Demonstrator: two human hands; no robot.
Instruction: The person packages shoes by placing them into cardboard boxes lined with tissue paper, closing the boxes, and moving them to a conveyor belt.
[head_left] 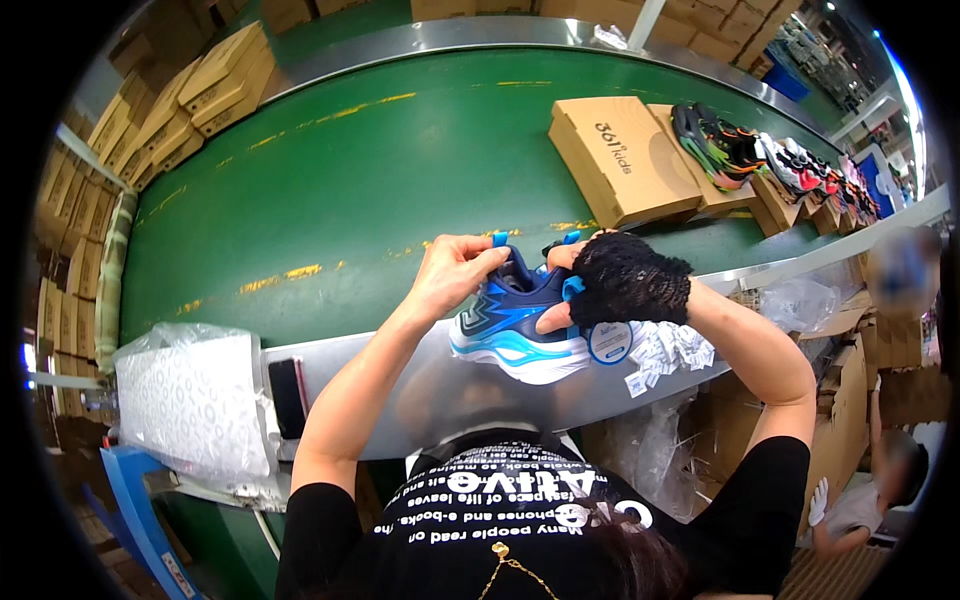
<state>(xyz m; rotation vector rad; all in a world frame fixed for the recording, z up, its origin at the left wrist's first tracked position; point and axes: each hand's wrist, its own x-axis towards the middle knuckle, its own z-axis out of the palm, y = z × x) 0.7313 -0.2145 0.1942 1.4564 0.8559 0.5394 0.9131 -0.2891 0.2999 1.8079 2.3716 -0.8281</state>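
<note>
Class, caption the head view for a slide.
Left hand and lace-gloved right hand hold a blue sneaker beside a green surface.

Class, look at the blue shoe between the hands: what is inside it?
Dark blue lining shows at the opening of the blue shoe. The deeper interior is covered, so any contents cannot be told.

Left hand (450, 272): you pinch the collar of the blue-and-white shoe (522, 328) beside a light-blue tab (500, 240);
Right hand (612, 280): yours wears a black lace glove (648, 280); its thumb rests on the shoe's side;
Round tag (610, 344): hangs just below your right hand;
White slips (668, 355): heaped right of the shoe on the grey metal ledge (322, 360);
Phone (288, 398): lies to your left, by a plastic-wrapped stack (195, 390);
Closed box (625, 165): sits ahead of you on the green belt (350, 180), other shoes (712, 148) beyond it.
</note>
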